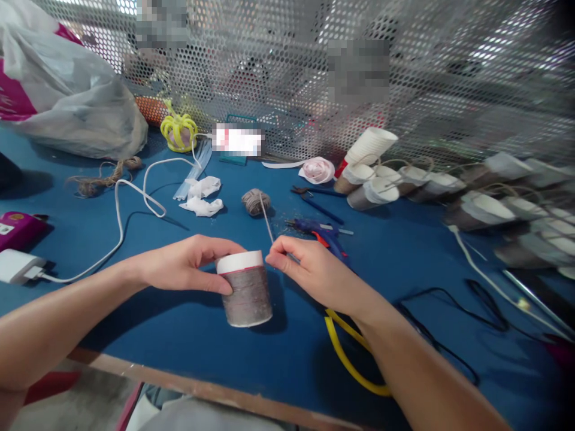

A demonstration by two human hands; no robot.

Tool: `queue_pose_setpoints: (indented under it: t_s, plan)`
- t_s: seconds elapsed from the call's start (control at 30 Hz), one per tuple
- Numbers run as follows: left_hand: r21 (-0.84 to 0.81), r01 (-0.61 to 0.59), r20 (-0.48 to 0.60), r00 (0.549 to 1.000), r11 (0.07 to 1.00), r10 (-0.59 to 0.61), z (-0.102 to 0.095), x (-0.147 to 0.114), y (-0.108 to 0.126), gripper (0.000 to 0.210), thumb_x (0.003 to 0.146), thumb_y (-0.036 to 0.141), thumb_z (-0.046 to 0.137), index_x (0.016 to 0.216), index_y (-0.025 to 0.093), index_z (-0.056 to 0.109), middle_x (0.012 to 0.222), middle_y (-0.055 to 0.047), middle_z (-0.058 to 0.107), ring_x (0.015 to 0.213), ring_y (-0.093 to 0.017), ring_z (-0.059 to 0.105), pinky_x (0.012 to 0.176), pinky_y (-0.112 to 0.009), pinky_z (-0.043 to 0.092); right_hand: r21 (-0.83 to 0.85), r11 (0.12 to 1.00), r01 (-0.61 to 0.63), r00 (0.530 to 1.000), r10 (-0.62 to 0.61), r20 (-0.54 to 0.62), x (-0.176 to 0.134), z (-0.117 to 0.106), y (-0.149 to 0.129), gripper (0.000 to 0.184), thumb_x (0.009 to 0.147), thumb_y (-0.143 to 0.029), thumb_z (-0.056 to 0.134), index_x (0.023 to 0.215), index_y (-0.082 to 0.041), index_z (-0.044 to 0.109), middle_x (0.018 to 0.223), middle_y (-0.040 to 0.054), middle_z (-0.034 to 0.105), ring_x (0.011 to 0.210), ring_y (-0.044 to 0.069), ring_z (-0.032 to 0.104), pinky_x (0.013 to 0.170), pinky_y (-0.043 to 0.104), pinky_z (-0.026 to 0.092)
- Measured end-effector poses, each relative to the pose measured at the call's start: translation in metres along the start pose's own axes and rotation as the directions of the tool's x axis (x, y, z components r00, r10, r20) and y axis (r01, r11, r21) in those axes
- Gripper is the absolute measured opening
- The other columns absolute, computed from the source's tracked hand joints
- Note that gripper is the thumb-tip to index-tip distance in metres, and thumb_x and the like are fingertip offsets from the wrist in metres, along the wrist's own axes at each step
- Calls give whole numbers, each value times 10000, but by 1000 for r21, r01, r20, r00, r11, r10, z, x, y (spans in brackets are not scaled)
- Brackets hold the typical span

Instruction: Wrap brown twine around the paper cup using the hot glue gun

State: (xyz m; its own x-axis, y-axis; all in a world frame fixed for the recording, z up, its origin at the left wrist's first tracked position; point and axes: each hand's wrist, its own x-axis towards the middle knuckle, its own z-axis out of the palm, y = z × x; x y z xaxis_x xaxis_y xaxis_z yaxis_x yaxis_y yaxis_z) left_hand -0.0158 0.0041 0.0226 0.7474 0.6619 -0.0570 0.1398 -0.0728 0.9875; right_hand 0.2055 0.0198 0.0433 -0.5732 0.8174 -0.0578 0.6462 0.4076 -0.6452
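My left hand is closed around a paper cup, which tilts a little above the blue table. Grey-brown yarn wraps most of the cup's wall, while a white band with a thin red line shows at one end. Just right of the cup, my right hand pinches a strand of yarn. That strand runs back to a small ball of grey yarn lying behind the cup. A blue glue gun lies beyond my right hand.
Pliers and a pink fabric rose lie behind the glue gun. Several wrapped cups stand at right. A white cable crosses the left side. A yellow loop lies by my right forearm. Perforated metal mesh borders the back.
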Motion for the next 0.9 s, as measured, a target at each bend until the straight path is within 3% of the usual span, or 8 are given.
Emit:
queue_pose_setpoints:
  t_s: [0.27, 0.5, 0.9]
  plan:
    - [-32, 3, -36, 999, 999, -5, 1, 0, -1, 342, 750, 153, 597, 1086, 123, 540, 979, -72, 626, 877, -169, 570, 792, -293, 458, 56, 998, -12, 1000, 12, -5, -1, -1, -1, 236, 848, -338, 417, 674, -191, 477, 610, -31, 486, 570, 103, 432, 542, 232, 353]
    - [-6, 22, -24, 999, 1000, -23, -1, 2, 0, 329, 762, 155, 582, 1084, 107, 535, 996, -81, 620, 892, -175, 571, 793, -295, 461, 8, 1000, 11, 999, -11, -30, -7, -9, -6, 241, 845, -328, 419, 644, -207, 477, 622, -11, 532, 596, 122, 476, 578, 244, 384]
    - [-69, -13, -25, 1000, 998, 11, 1, -1, -2, 326, 749, 124, 593, 1072, 127, 550, 1007, -73, 624, 897, -165, 575, 810, -284, 450, 32, 999, -26, 1000, 26, -13, -1, 2, 1, 244, 850, -338, 424, 663, -189, 472, 594, -37, 478, 561, 99, 425, 539, 231, 339]
